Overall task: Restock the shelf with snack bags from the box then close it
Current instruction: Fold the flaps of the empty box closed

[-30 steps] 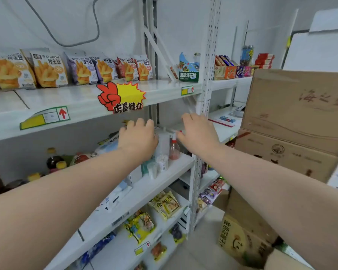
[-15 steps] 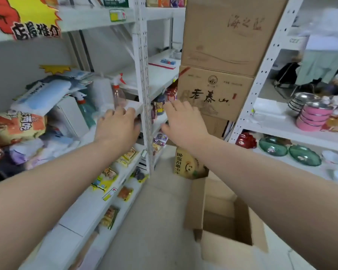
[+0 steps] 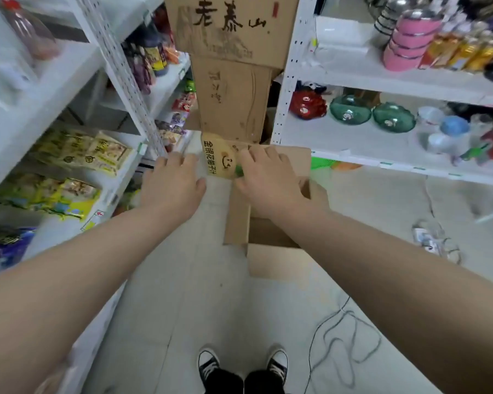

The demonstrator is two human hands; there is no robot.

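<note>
The view has swung down since a second ago, when both hands reached toward the middle shelf and the snack bags stood in a row on the shelf above. Half a second ago the open box showed at lower right below the arms; now it sits in the middle of the view, on the floor [image 3: 182, 308], and both arms stretch out over it.

The left hand [image 3: 172, 184] hangs flat with fingers spread, palm down, holding nothing, left of the box [image 3: 268, 237] and above bare floor. The right hand [image 3: 264, 180] is also spread wide and empty, over the far part of the box; whether it touches a flap cannot be told (the picture is blurred by motion). The box stands open, its left flap upright and its near flap folded outward onto the floor; what shows of its inside is bare cardboard.

Behind the hands stands a stack of cartons [image 3: 231, 66], with a smaller yellow carton [image 3: 217, 157] at its foot. Snack bags [image 3: 77, 152] lie on the lower shelves at left. On the right, a white rack [image 3: 382, 143] carries green bowls [image 3: 350, 109] and pink bowls [image 3: 407, 44]. A cable [image 3: 339, 342] loops over the floor at near right, and the person's dark sneakers [image 3: 242, 365] show at the bottom edge.
</note>
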